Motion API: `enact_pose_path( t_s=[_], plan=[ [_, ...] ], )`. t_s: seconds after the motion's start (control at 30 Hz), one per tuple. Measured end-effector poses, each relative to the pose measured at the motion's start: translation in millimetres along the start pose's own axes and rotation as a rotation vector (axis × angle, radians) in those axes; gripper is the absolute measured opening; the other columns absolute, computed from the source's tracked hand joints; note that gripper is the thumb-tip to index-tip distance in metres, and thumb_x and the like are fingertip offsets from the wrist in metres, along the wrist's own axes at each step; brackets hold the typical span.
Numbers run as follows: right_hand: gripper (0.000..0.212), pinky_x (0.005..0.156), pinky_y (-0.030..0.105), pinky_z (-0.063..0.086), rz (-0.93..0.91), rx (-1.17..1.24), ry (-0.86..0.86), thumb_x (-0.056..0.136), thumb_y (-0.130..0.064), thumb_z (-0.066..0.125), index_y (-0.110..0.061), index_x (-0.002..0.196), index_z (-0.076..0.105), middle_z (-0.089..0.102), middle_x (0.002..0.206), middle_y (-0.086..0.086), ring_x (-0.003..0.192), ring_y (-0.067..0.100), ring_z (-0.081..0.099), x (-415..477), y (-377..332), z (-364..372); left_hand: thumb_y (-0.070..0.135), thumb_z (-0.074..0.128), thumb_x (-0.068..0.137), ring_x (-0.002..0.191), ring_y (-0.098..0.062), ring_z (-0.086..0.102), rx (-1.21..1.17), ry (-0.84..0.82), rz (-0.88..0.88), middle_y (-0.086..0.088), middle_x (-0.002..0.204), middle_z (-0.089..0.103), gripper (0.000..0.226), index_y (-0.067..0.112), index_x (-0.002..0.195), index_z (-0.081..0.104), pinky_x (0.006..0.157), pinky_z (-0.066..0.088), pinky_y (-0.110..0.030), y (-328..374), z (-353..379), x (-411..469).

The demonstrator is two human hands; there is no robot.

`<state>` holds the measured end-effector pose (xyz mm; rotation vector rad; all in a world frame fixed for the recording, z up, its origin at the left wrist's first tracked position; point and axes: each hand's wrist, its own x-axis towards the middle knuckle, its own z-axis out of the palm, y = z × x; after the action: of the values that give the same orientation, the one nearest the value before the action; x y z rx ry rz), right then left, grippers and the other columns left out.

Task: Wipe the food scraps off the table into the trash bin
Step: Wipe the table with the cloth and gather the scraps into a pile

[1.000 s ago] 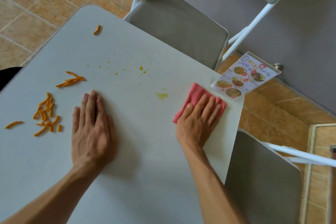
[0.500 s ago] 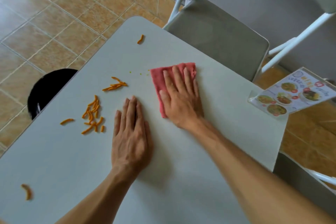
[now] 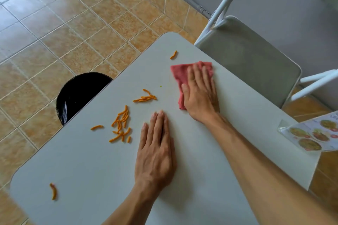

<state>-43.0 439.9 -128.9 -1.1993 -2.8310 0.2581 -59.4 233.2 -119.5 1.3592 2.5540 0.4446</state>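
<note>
Orange food scraps [image 3: 121, 124] lie scattered on the white table [image 3: 91, 170], mostly left of centre; a smaller bunch [image 3: 145, 97] sits above them, one piece [image 3: 173, 55] near the far corner and one [image 3: 53, 191] near the front left. My right hand [image 3: 200, 97] presses flat on a pink cloth [image 3: 180, 76] at the far side of the table. My left hand [image 3: 155, 150] rests flat on the tabletop, fingers together, holding nothing. A black trash bin [image 3: 80, 93] stands on the floor beside the table's left edge, partly hidden by it.
A grey folding chair [image 3: 247, 56] with white legs stands against the far edge of the table. A laminated menu card [image 3: 314, 135] lies at the right corner. Tan floor tiles [image 3: 54, 23] surround the table on the left.
My right hand slid the pink cloth from the right corner leftward across the table, over the yellow spill and specks, then up towards the far edge. The left hand stayed flat.
</note>
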Motion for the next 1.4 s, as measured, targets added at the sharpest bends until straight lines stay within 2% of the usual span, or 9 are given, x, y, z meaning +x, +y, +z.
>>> enact_pose_path(
  t_s=[0.1,0.27,0.43,0.5,0.63,0.83,0.93,1.27,1.4],
  plan=[
    [0.066,0.122,0.055,0.021,0.086,0.040,0.088,0.099,-0.040,0.025,-0.005,0.152,0.041,0.036,0.161,0.017,0.151,0.039,0.028,-6,-28,6,0.017,0.039,0.097,0.153,-0.023,0.008,-0.003,-0.013,-0.006,-0.011,0.164,0.015,0.060,0.001,0.153,0.024,0.121,0.015,-0.045,0,-2,-2],
    [0.058,0.120,0.057,0.029,-0.473,-0.019,-0.006,0.099,-0.035,0.036,-0.007,0.149,0.046,0.040,0.158,0.017,0.148,0.039,0.033,-8,5,-2,0.016,0.041,0.097,0.152,-0.025,0.014,-0.057,-0.004,0.014,-0.012,0.162,0.020,0.057,0.000,0.151,0.029,0.120,0.018,-0.046,-1,-4,-1],
    [0.065,0.124,0.055,0.021,0.110,0.001,0.078,0.100,-0.037,0.024,-0.001,0.151,0.040,0.034,0.161,0.020,0.151,0.041,0.026,-18,12,-4,0.013,0.039,0.098,0.150,-0.030,0.020,-0.103,0.042,-0.018,-0.016,0.160,0.025,0.054,-0.004,0.148,0.032,0.120,0.018,-0.047,-23,-11,-1],
    [0.063,0.123,0.055,0.021,0.083,0.031,0.110,0.101,-0.038,0.026,-0.002,0.151,0.041,0.036,0.160,0.020,0.151,0.041,0.028,-32,-19,3,0.014,0.039,0.098,0.151,-0.029,0.018,-0.053,0.043,-0.036,-0.016,0.161,0.023,0.054,-0.004,0.149,0.030,0.120,0.018,-0.047,-30,-12,0],
    [0.057,0.122,0.054,0.027,-0.352,0.043,0.050,0.103,-0.033,0.035,-0.003,0.151,0.042,0.036,0.161,0.016,0.151,0.036,0.029,-40,-13,2,0.017,0.038,0.099,0.152,-0.027,0.013,-0.029,0.033,-0.023,-0.015,0.162,0.020,0.056,-0.003,0.151,0.027,0.121,0.015,-0.045,-30,-10,1],
    [0.062,0.126,0.049,0.012,0.228,0.021,0.038,0.103,-0.036,0.021,-0.005,0.156,0.031,0.025,0.166,0.015,0.155,0.035,0.017,22,9,-6,0.016,0.037,0.099,0.152,-0.027,0.009,-0.020,0.022,-0.026,-0.014,0.163,0.016,0.057,-0.003,0.151,0.024,0.121,0.014,-0.044,-27,-12,2],
    [0.055,0.127,0.047,0.003,0.296,0.021,-0.004,0.108,-0.036,0.025,-0.018,0.160,0.021,0.013,0.170,0.006,0.157,0.030,0.004,61,-12,-9,0.013,0.042,0.096,0.152,-0.027,0.010,-0.017,0.014,-0.038,-0.015,0.163,0.015,0.061,-0.003,0.152,0.023,0.120,0.014,-0.044,-27,-11,2],
    [0.065,0.127,0.051,0.001,-0.384,-0.012,-0.183,0.096,-0.053,0.011,-0.037,0.158,0.023,0.014,0.170,0.004,0.157,0.032,0.005,34,-78,2,0.011,0.044,0.094,0.152,-0.028,0.013,-0.042,-0.008,-0.039,-0.016,0.161,0.021,0.061,-0.003,0.151,0.027,0.119,0.017,-0.045,-27,-14,3],
    [0.061,0.127,0.050,0.011,-0.455,0.029,-0.201,0.100,-0.049,0.020,-0.028,0.156,0.032,0.023,0.167,0.006,0.156,0.033,0.015,25,-61,2,0.008,0.047,0.093,0.151,-0.031,0.017,-0.081,-0.005,0.003,-0.018,0.160,0.025,0.058,-0.005,0.148,0.032,0.119,0.020,-0.047,-32,-18,0]
  ],
)
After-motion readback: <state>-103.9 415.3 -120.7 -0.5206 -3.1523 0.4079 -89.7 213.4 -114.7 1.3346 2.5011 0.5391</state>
